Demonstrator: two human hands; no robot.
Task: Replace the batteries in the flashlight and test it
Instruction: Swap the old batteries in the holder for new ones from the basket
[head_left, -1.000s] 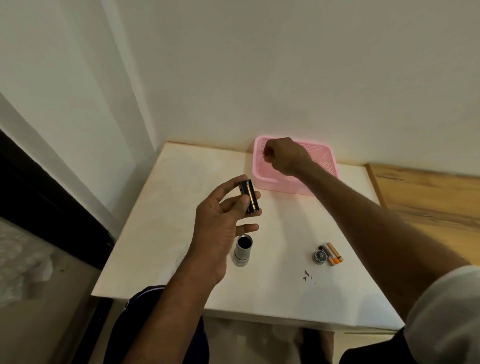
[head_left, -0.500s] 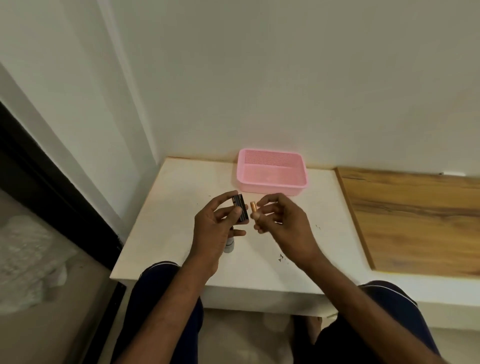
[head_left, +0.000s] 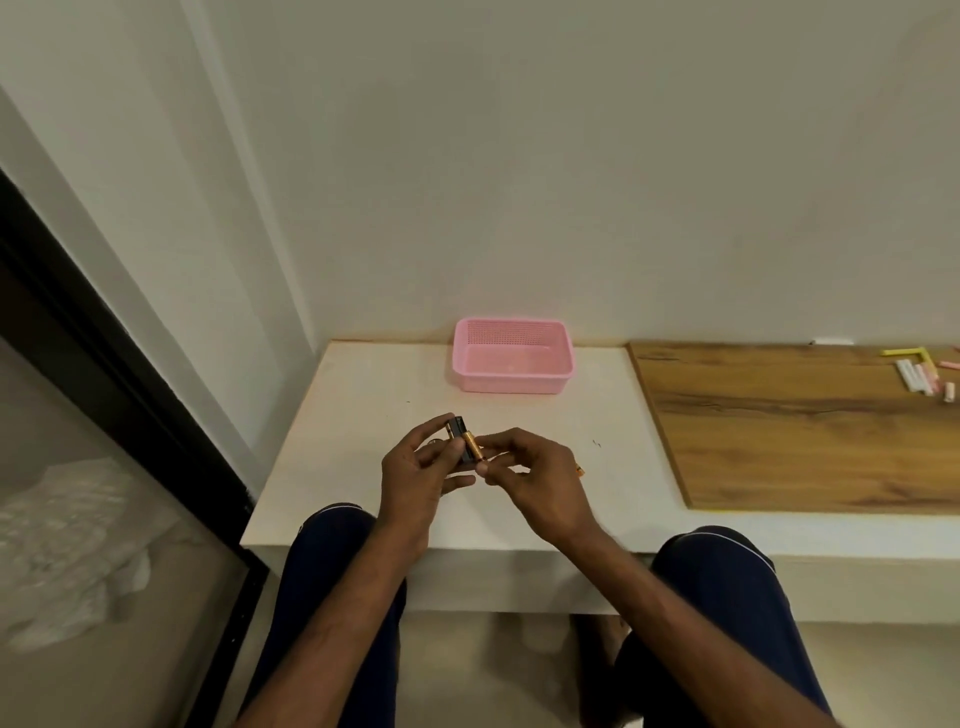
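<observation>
My left hand (head_left: 415, 475) grips a small black battery holder (head_left: 458, 434) above the white table (head_left: 363, 395). My right hand (head_left: 540, 478) pinches a copper-and-black battery (head_left: 474, 445) and presses it against the holder's right side. The silver flashlight body is almost fully hidden behind my left hand; only a sliver (head_left: 434, 442) shows. An orange tip of the old batteries (head_left: 580, 471) peeks out beside my right hand on the table.
A pink plastic basket (head_left: 513, 375) stands at the back of the table against the wall. A wooden board (head_left: 789, 426) lies to the right, with several chalk sticks (head_left: 919, 374) on its far end. My knees sit under the table's front edge.
My right hand came back from the pink basket with a battery and has brought it against the holder in my left hand. The camera has pulled back and tilted up.
</observation>
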